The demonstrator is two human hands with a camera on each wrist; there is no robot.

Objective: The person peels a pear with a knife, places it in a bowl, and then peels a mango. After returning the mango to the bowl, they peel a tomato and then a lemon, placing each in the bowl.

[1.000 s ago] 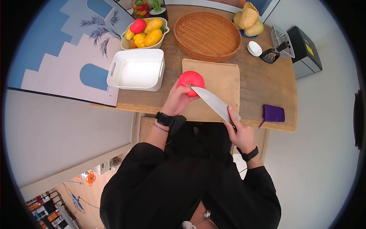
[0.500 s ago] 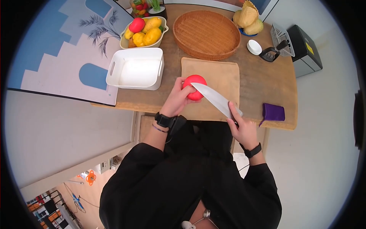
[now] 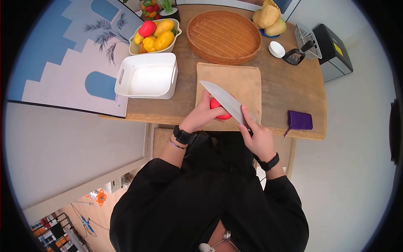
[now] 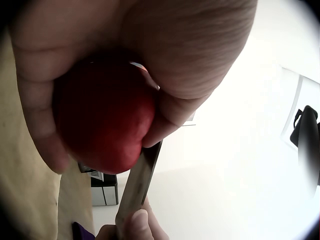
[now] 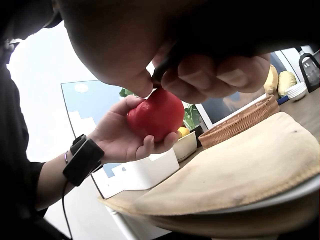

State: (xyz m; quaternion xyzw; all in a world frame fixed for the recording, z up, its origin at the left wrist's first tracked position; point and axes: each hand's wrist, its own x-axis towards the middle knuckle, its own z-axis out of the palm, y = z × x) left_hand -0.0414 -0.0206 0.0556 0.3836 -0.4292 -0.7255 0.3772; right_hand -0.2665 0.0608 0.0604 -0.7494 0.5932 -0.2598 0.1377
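The left hand [image 3: 201, 114] grips a red tomato [image 3: 224, 115] over the near part of a tan mat [image 3: 245, 88]. In the left wrist view its fingers and thumb curl round the tomato [image 4: 107, 115]. The right hand [image 3: 259, 140] holds a large knife by its dark handle, forefinger along the blade [image 3: 228, 102]. The blade lies across the top of the tomato in the head view, tip pointing to the far left. Seen from the right wrist, the right fingers [image 5: 215, 75] curl round the handle, just above the tomato [image 5: 157, 115]. Whether the edge cuts in cannot be told.
A white bin [image 3: 147, 77] stands left of the mat, a bowl of yellow and red produce [image 3: 178, 32] behind it. A round wicker tray [image 3: 224, 35] is at the back. To the right are a white cup [image 3: 276, 49], a black-handled tool [image 3: 294, 56] and a purple pouch [image 3: 300, 120].
Both hands have shifted; the tomato has moved nearer the body and right. The knife has slid farther across it, its tip now beyond the tomato on the far left side.
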